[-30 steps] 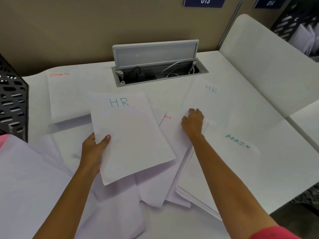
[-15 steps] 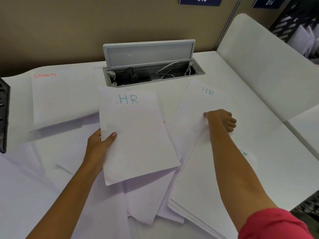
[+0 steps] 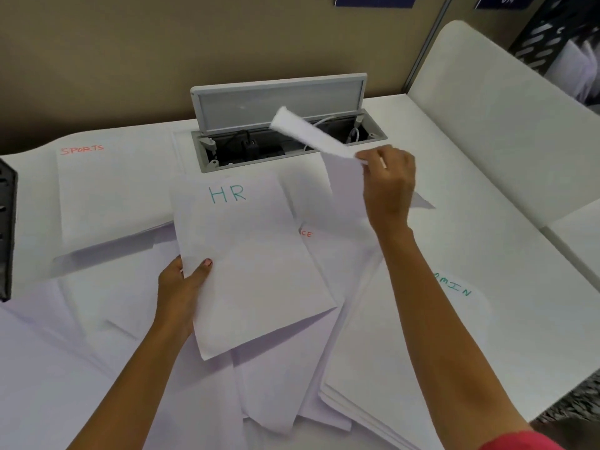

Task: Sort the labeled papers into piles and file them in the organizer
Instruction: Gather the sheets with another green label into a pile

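Head camera, looking down at a white desk [image 3: 470, 131] covered in white papers.

The left hand [image 3: 181, 293] grips the left edge of a sheet labelled HR [image 3: 259, 271]. The thumb lies on top and the fingers are curled underneath. The green letters sit at the sheet's far end, and the sheet is held just above a heap of loose sheets [image 3: 97, 306] that spreads beneath and to the left of this hand.

The right hand [image 3: 388, 190] is raised farther from the body, well apart from the left hand. It pinches the edge of a second sheet [image 3: 344, 196], which hangs curled in the air between the two hands. The sheet's upper end is blurred and its label cannot be read.

Below the right forearm lies a neat pile marked ADMIN [image 3: 422, 336] in green. Between the hands, a sheet showing the red letters "CE" [image 3: 306, 234] peeks out from under the HR sheet.

Beyond the left hand, farther left, rests a pile marked SPORTS [image 3: 107, 196] in red. At the left edge of the view, part of a black mesh organizer [image 3: 6, 228] shows.

Straight beyond both hands, a grey cable box [image 3: 279, 102] is set into the desk, its lid up and wires visible inside.

A red sleeve [image 3: 519, 443] covers the upper right arm.
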### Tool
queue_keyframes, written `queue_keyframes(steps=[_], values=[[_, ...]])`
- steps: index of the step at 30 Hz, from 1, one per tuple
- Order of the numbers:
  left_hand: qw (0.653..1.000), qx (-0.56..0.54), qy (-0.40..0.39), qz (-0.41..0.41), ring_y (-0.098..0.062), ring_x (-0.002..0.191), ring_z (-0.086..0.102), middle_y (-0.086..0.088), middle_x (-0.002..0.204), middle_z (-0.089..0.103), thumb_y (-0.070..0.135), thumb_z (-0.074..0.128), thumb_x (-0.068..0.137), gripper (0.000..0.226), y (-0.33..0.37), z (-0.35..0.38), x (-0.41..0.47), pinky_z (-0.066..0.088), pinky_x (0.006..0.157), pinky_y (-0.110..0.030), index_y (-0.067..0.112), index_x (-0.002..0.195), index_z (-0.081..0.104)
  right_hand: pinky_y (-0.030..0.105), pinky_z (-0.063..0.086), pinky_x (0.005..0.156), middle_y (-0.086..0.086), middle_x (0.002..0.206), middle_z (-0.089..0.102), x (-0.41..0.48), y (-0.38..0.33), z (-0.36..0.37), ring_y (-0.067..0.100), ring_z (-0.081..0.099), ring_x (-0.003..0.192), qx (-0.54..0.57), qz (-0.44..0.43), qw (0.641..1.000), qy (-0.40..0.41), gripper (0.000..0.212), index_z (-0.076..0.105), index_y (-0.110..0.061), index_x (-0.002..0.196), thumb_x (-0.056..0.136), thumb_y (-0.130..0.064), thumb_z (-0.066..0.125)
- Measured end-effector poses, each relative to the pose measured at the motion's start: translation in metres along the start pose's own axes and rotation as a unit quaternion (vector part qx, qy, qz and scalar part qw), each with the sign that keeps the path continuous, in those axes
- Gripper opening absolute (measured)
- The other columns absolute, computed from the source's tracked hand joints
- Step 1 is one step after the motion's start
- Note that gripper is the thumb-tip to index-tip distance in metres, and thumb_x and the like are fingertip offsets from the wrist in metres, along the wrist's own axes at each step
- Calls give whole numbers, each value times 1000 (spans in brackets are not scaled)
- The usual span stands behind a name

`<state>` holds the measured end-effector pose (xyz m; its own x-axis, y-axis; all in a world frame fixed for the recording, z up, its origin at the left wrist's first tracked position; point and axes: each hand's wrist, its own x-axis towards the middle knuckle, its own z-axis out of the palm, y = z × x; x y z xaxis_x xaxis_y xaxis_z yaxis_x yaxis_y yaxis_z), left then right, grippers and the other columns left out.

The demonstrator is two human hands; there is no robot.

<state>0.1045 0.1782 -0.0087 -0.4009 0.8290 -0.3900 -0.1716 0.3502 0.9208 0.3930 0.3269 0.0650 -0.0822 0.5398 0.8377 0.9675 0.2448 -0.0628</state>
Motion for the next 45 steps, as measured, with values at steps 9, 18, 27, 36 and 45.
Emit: queue_keyframes(steps=[9, 18, 27, 36, 45], values=[[997, 33, 56, 37, -30, 101, 61, -4, 112, 64, 27, 58, 92, 25, 1, -14, -10, 49, 90, -45, 18, 116, 58, 25, 57, 58, 11, 82, 74, -3, -79, -69, 21, 68, 64, 197, -51, 979, -15, 16, 73, -1, 92, 84, -15, 70], [998, -2, 53, 29, -28, 101, 57, -8, 117, 61, 23, 50, 97, 27, 1, -43, -40, 45, 87, -38, 14, 121, 57, 8, 37, 59, 5, 87, 70, -1, -111, -99, 9, 52, 65, 281, 163, 923, -206, 16, 64, -11, 92, 93, -26, 58], [996, -46, 66, 24, -15, 98, 62, -2, 117, 64, 34, 39, 100, 28, -8, -79, -78, 48, 85, -32, 23, 117, 59, 21, 44, 72, 10, 112, 59, -82, -155, -90, 27, 55, 102, 258, 315, 742, -533, 33, 51, -5, 116, 95, -30, 52], [994, 61, 83, 48, -20, 97, 58, -3, 120, 59, 21, 63, 89, 39, -28, -129, -97, 46, 86, -37, 25, 125, 51, 14, 45, 68, 9, 111, 56, -121, -203, -84, 17, 57, 92, 361, 436, 724, -394, 45, 39, -10, 123, 86, -10, 65], [985, -2, 158, 64, -25, 107, 57, -2, 121, 60, 19, 62, 90, 43, -31, -163, -114, 44, 96, -41, 14, 131, 52, 36, 51, 90, 15, 112, 58, -83, -178, -43, 33, 58, 105, 257, 587, 656, -398, 36, 48, 1, 117, 85, -9, 61]])
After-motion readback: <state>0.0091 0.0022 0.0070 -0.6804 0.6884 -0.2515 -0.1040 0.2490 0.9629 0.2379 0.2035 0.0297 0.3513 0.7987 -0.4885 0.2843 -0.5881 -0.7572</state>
